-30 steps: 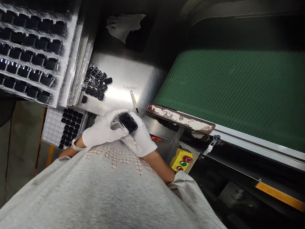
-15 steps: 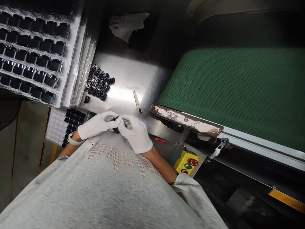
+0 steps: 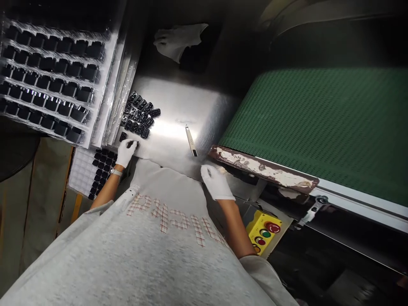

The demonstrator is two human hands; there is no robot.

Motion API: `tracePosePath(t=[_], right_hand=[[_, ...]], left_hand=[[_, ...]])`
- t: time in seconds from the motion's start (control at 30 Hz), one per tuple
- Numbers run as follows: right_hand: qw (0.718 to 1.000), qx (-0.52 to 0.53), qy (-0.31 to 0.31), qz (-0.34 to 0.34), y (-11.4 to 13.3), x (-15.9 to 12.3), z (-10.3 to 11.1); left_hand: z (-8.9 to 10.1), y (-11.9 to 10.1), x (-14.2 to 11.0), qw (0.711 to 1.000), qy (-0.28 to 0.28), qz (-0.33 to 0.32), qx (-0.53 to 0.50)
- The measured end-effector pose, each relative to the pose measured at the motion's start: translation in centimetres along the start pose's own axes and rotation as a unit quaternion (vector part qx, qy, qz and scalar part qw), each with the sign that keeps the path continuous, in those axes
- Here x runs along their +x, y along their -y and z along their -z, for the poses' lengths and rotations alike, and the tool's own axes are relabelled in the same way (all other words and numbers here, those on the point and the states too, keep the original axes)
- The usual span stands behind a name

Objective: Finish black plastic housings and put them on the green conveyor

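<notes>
My left hand, in a white glove, is at the near left of the metal table. Its fingers curl around a small black plastic piece, of which only a bit shows. Just beyond it, several glossy black plastic pieces lie in slanted rows, with a single one apart from them. Off to the right, by the table's front edge, is my right hand, also gloved. Its fingers are bent together, and what they hold, if anything, is hidden. A pair of tweezers lies between the hands, farther back.
Stacked clear trays of black parts stand at the left, above a lower white tray. On the right runs a green conveyor belt with a worn end bar. A yellow button box hangs below. A white glove lies at the back.
My hands were together at my chest around a dark piece; now they are apart, the left by the black pieces, the right near the conveyor. The view has shifted slightly.
</notes>
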State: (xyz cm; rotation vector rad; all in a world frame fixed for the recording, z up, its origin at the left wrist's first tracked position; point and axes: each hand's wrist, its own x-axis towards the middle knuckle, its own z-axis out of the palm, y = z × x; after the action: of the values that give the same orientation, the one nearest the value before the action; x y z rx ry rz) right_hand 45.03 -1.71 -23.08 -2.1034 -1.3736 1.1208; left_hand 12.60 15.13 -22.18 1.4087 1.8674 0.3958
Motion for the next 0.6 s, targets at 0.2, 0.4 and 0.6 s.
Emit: tracePosePath(t=[0.2, 0.4, 0.6], right_hand=[[0.988, -0.096, -0.050, -0.107, -2.4, -1.7, 0.2], [0.919, -0.233, -0.164, -0.271, -3.2, -1.6, 1.6], [0.907, -0.250, -0.114, -0.318, -3.8, 0.8, 1.9]], left_hand=[[-2.8, 3.5, 1.0, 0.984, -0.171, -0.042, 0.023], [-2.9, 4.4, 0.9, 0.979, -0.193, -0.047, 0.056], [-1.6, 3.8, 2.0, 0.968, -0.234, -0.031, 0.088]])
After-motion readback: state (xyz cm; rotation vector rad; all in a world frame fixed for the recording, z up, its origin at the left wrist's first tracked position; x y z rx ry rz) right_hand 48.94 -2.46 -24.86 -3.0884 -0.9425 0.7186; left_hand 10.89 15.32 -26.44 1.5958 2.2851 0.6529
